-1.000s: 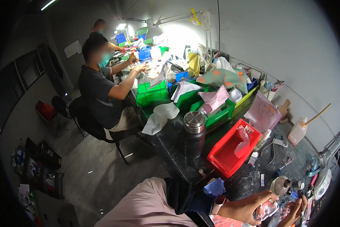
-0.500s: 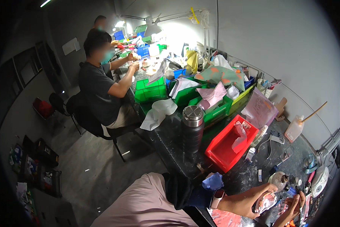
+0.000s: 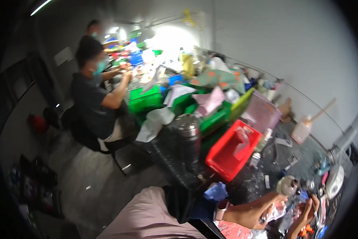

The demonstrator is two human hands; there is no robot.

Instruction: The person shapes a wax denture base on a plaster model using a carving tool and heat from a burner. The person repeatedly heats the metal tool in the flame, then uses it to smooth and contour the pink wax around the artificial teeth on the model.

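Note:
Low on the right, my left hand [image 3: 248, 214] is closed around a small lumpy white-and-pink piece [image 3: 275, 211]; blur hides its exact kind. A pinkish watch [image 3: 222, 209] is on that wrist. To its right, my right hand [image 3: 303, 218] has its fingers bent together; a thin dark tool seems to be at its fingertips, too smeared to name. Just beyond the hands stands a round clear bottle [image 3: 286, 186] with a dark neck. A crumpled blue cloth [image 3: 216, 191] lies near my left forearm, and a red-and-white sheet [image 3: 234, 231] lies under it.
A red bin [image 3: 228, 157] stands ahead, with a dark metal-topped flask [image 3: 188, 145] to its left. Green bins [image 3: 145, 99] holding papers and bags line the bench farther off. A co-worker [image 3: 93, 91] sits at the far left. A white device [image 3: 335, 181] is at right.
The whole view has shifted and blurred, so the bench items appear farther left. My left hand still holds the white-and-pink piece, tilted a little differently; my right hand stays close to it.

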